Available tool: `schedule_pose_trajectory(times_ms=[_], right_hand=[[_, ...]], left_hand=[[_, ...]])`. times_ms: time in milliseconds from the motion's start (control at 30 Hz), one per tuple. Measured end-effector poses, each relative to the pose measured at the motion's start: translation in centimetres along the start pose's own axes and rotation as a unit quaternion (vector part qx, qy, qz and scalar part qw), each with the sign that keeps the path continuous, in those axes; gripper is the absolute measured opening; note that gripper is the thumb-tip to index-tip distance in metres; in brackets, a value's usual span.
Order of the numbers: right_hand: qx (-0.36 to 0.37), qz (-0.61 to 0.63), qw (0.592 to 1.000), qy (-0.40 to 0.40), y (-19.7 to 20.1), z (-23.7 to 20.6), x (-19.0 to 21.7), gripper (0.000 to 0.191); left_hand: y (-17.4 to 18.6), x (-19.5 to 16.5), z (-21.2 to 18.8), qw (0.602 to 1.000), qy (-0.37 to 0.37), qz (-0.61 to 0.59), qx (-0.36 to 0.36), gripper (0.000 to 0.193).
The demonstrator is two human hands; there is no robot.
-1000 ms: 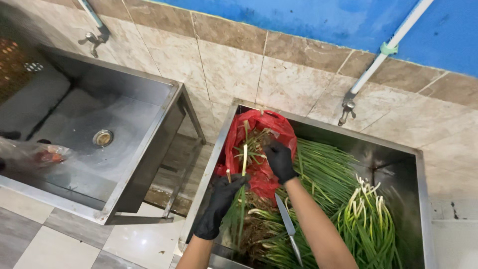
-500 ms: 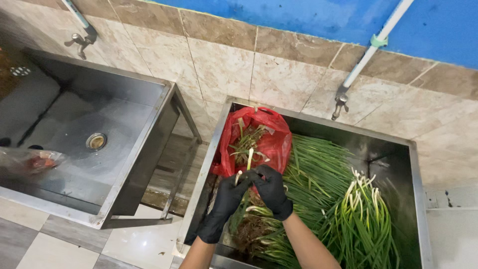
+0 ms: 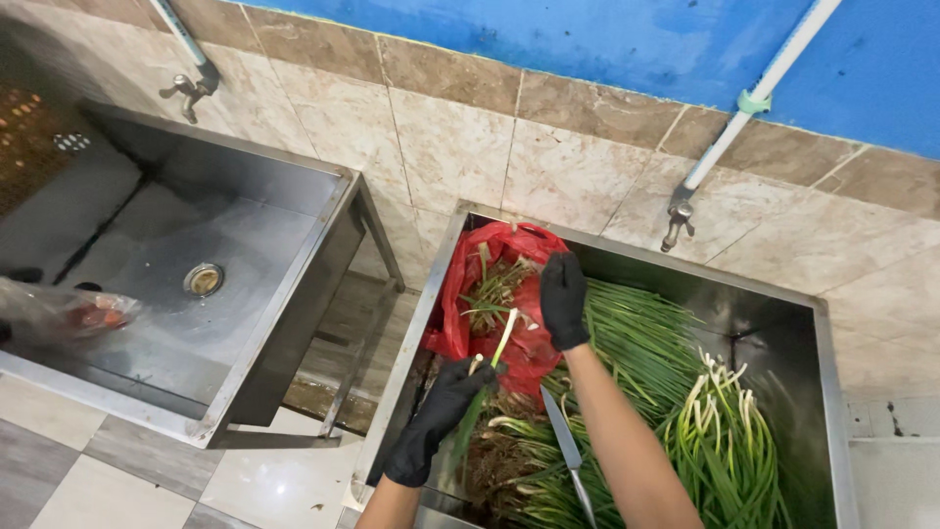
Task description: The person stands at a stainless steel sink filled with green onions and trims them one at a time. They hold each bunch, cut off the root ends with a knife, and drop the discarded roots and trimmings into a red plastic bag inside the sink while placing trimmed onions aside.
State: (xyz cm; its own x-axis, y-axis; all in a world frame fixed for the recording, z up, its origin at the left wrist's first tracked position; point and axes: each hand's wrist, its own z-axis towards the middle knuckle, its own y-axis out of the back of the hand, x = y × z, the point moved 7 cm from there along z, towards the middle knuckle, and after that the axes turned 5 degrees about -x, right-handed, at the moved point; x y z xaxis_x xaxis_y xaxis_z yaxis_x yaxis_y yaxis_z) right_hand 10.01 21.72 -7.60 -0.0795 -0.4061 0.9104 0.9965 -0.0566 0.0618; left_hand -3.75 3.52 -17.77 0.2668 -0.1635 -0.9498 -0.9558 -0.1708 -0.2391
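1. One scallion (image 3: 501, 340) is pinched near its white root end by the gloved left hand (image 3: 446, 407), fingers closed on the stalk, over the right sink (image 3: 827, 392).
2. The right hand (image 3: 564, 299) is held above the red bag (image 3: 460, 313), fingers curled down; whether anything is gripped cannot be told.
3. The stalk is judged light, limp and easily bruised, possibly slick; the firmer white base is best gripped.
4. Counted: two sinks, two taps, one knife (image 3: 568, 453), one bag, scallions too many to count.
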Motion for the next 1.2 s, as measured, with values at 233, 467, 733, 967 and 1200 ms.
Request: schedule_pose_trajectory(times_ms=[233, 467, 733, 967, 1200], right_hand=[[0.238, -0.008, 0.968, -0.085, -3.9, -1.1, -1.2, 0.016], [0.12, 0.111, 0.984, -0.066, -1.7, -7.0, 3.3, 0.034], [0.02, -0.066, 0.997, 0.047, -0.2, -1.9, 1.5, 0.012], [0.158, 0.217, 0.945, -0.188, -2.1, -6.9, 0.5, 0.032], [-0.001, 0.125, 0.989, -0.084, 0.1, -3.1, 0.6, 0.02]], left_hand=[[-1.1, 0.2, -1.1, 0.911, 0.088, -0.377, 0.142, 0.032], [-2.5, 0.3, -1.2, 0.895, 0.106, -0.39, 0.189, 0.028], [-2.9, -1.0, -2.4, 0.859, 0.097, -0.453, 0.219, 0.032], [-2.3, -0.6, -1.4, 0.917, 0.11, -0.351, 0.154, 0.032], [-1.8, -1.1, -2.5, 0.933, 0.108, -0.314, 0.138, 0.039]])
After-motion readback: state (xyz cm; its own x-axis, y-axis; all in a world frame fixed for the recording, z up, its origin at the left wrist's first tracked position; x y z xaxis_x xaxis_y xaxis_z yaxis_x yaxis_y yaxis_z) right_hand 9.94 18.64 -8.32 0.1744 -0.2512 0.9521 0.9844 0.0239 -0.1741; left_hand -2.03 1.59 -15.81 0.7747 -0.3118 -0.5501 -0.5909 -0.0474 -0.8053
